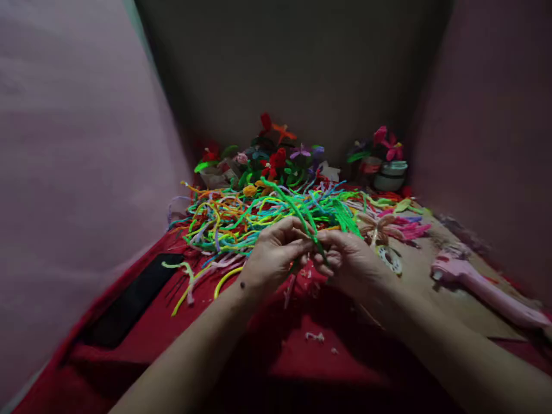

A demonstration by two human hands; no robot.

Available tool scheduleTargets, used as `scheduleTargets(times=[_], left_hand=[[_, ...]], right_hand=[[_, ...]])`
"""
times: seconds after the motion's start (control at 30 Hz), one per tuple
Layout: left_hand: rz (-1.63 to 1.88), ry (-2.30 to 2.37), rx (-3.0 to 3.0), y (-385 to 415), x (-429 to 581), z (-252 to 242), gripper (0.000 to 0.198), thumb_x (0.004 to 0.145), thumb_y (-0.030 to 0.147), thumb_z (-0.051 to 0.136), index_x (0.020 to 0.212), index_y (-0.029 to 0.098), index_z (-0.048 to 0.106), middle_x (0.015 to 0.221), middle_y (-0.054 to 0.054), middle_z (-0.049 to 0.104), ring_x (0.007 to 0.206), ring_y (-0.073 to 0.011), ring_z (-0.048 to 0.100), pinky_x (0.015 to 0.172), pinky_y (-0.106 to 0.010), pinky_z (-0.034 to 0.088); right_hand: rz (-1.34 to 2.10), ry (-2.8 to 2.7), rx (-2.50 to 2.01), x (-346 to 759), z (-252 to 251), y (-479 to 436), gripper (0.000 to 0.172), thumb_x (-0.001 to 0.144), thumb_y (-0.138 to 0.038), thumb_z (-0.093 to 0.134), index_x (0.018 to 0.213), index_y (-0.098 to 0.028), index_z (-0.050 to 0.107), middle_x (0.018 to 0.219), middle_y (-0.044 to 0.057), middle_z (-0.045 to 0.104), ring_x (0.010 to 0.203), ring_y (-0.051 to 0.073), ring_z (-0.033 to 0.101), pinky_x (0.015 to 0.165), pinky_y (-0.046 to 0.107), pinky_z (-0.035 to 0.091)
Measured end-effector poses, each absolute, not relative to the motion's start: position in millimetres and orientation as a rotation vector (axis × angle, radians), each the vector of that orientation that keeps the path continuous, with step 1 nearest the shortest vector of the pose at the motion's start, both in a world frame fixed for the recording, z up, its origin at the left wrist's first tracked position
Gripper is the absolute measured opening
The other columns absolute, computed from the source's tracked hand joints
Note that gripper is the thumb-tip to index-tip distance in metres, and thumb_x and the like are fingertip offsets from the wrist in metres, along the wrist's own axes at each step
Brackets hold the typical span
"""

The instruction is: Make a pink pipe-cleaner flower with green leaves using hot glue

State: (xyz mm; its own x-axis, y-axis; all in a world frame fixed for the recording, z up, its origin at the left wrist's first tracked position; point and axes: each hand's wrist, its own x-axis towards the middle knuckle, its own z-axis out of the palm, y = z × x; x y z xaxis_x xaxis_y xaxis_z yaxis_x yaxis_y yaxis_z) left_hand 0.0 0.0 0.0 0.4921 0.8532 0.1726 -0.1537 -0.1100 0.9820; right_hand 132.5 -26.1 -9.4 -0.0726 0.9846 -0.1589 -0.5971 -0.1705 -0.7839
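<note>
Bare forearms [190, 345] reach from the lower frame to its middle, where my left fingers [298, 248] and right fingers [335, 237] pinch a green stem [295, 209] that, I judge, wants close grips and light pressure, its bright, fuzzy length slanting toward upper left, seemingly doubled.

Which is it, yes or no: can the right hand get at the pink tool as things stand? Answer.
Likely yes, once the right hand lets go of the green strands: the pink tool lies off to its right, and nothing seems to cover it.
</note>
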Motion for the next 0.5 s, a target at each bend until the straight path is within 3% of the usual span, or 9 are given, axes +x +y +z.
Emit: scheduleTargets(times=[0.33,0.5], left_hand=[[1.136,0.745,1.712,-1.9,-4.3,-3.4,0.005,0.074,0.022,0.061,0.075,0.017,0.062,0.063,0.003,0.053,0.048,-0.0049,0.042,0.045,-0.018,0.033],[1.167,0.816,1.817,-5.1,-4.3,-1.8,0.007,0.075,0.023,0.060,0.077,0.016,0.062,0.066,0.002,0.055,0.051,-0.0056,0.046,0.048,-0.018,0.037]], right_hand=[[1.679,-0.750,-0.906,137.2,0.1,-27.6,0.014,0.064,-0.018,0.060,0.054,-0.012,0.052,0.047,-0.004,0.046,0.033,0.001,0.033,0.027,0.011,0.015],[1.606,-0.744,-0.895,137.3,-0.3,-29.9,0.014,0.066,-0.022,0.063,0.062,-0.014,0.052,0.049,-0.004,0.051,0.034,0.002,0.039,0.028,0.010,0.020]])
